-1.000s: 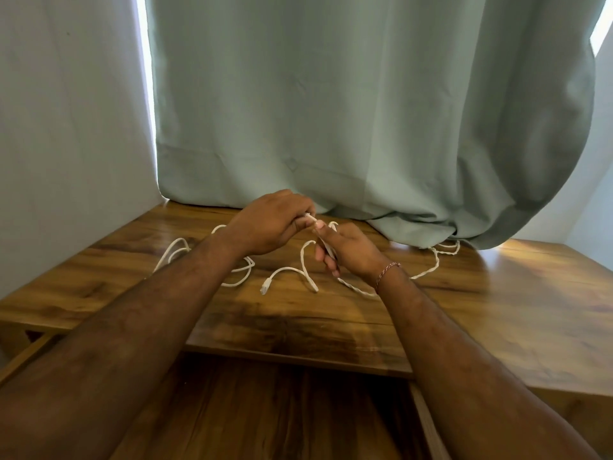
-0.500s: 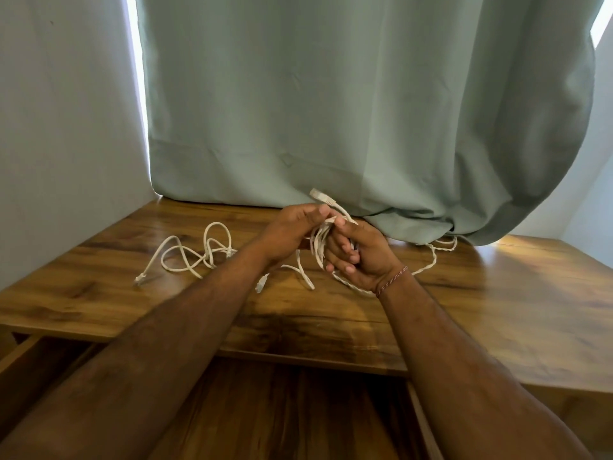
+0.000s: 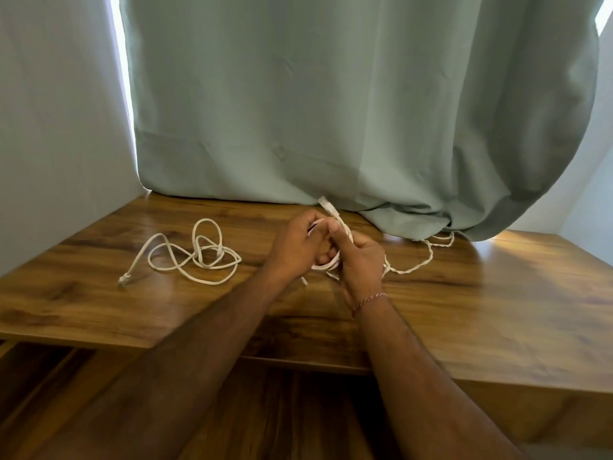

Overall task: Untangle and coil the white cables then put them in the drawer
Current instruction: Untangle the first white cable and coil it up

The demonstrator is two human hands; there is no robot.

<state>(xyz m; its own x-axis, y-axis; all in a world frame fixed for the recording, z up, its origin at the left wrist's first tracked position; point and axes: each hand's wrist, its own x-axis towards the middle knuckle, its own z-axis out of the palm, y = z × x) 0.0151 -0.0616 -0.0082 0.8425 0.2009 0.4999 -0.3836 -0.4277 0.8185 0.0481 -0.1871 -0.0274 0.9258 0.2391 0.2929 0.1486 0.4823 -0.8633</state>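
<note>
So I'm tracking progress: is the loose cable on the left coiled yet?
Not coiled. The left cable lies on the desk in loose, crossing loops, one end trailing out leftward, untouched by either hand.

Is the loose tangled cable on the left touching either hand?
Apart. The head view shows bare tabletop between the tangled cable and the left hand; the right hand is farther off.
</note>
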